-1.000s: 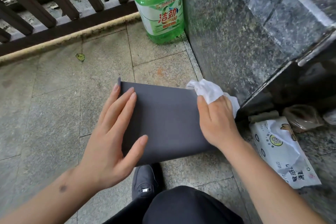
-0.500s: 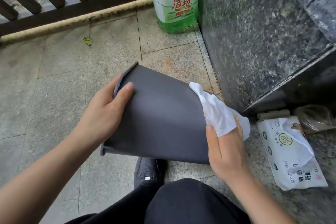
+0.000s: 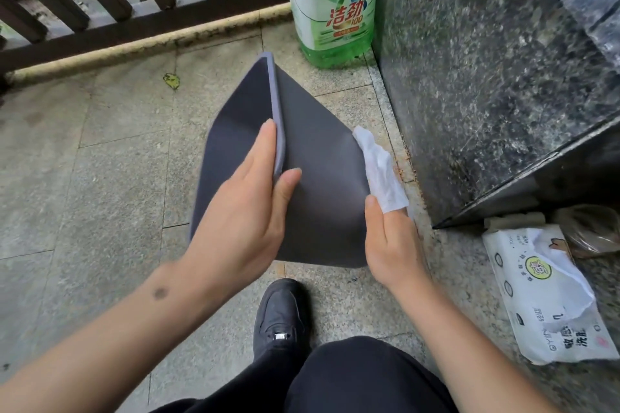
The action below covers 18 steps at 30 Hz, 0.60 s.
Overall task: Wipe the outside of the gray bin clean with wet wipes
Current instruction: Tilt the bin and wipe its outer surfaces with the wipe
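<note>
Lying tipped over above the tiled floor (image 3: 100,178), the gray bin (image 3: 318,178) points its open rim up and to the left, toward the railing (image 3: 134,20); its long axis runs from rim to base at lower right. Left hand (image 3: 245,211) grips the rim, fingers inside, thumb outside. Right hand (image 3: 392,241) pinches a white wet wipe (image 3: 379,171) against the bin's right edge. Green bottle (image 3: 332,3) reads "洁劲100". Wipes pack (image 3: 550,305) lettering is unclear.
</note>
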Available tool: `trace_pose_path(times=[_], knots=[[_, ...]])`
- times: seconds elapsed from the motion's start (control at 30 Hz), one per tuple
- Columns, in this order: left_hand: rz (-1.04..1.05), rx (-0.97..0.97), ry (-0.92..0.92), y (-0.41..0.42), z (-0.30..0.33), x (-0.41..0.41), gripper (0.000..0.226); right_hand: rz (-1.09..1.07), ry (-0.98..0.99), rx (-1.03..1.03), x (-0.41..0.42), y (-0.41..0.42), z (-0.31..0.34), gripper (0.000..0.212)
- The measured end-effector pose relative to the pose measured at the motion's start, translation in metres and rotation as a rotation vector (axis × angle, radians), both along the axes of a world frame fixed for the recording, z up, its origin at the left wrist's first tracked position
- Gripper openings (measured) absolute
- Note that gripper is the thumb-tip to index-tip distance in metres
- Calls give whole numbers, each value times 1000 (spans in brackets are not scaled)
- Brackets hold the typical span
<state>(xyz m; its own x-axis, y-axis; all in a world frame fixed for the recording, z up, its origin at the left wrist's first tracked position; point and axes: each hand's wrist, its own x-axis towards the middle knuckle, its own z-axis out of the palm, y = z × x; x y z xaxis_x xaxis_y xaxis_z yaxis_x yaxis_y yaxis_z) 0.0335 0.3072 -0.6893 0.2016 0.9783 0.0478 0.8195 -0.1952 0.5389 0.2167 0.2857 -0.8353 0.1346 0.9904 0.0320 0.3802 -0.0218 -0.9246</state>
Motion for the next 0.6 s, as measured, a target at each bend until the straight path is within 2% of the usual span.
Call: trace_pose_path(times=[0.13, 0.23, 0.33, 0.47, 0.6], knots=[[8, 4, -1, -3, -3, 0, 78, 18, 49, -37, -3, 0, -1, 49], [-42, 61, 2, -6, -4, 0, 69, 9, 62, -55, -1, 0, -2, 45], [-154, 139, 40, -3, -3, -3, 54, 29, 75, -51, -1, 1, -1, 50], [-349, 167, 124, 3, -4, -9, 56, 82, 43, 0, -1, 5, -1, 50], [-187, 89, 10, 7, -4, -15, 55, 116, -3, -22, -1, 6, -1, 47]])
